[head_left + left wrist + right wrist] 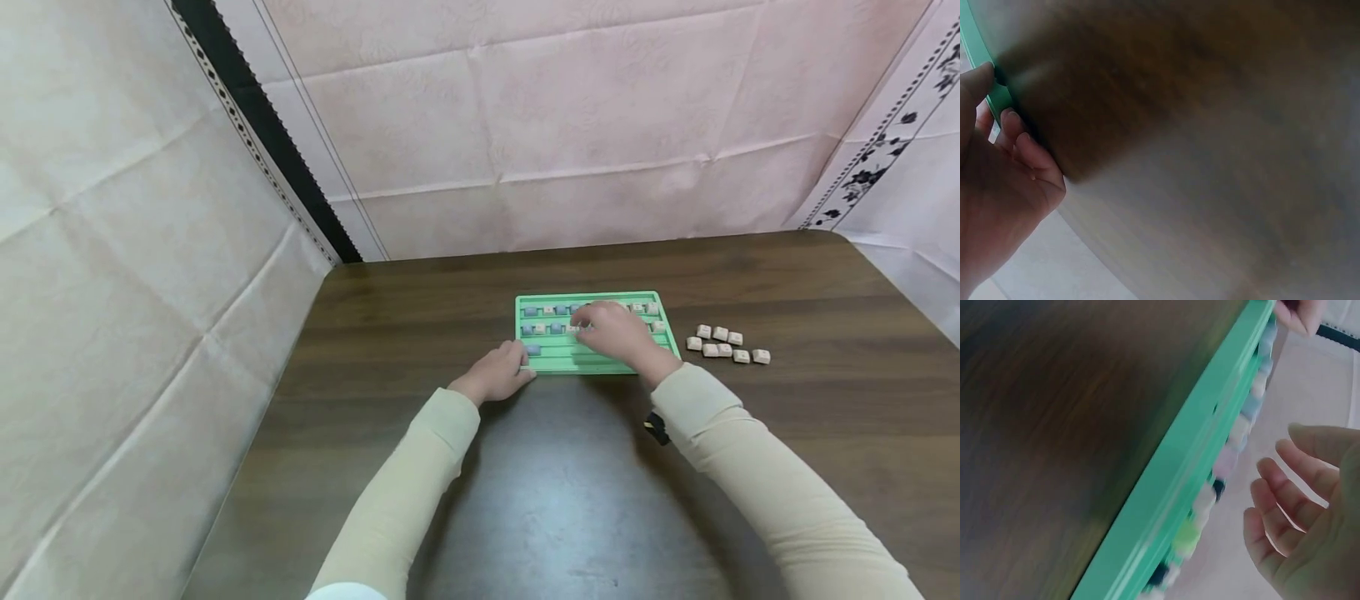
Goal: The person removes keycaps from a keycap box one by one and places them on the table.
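Observation:
A green tray (592, 367) with raised rows lies on the table, bearing keycaps in blue and white along its upper rows. A single blue keycap (533, 350) sits in a lower row at the left. My left hand (498, 371) grips the tray's near left corner, thumb and fingers around the edge (1001, 99). Over the middle of the tray hovers my right hand (618, 333), its fingers (1285, 506) loosely bent with nothing visible between them. In the right wrist view, pink (1225, 461) and lime-green (1186, 537) keycaps also show beyond the tray's wall.
Several loose white keycaps (721, 333) lie on the brown table (420, 308) to the right of the tray. Pale cloth (570, 125) hangs behind the table and along its sides. A small dark object (656, 427) shows under the right cuff.

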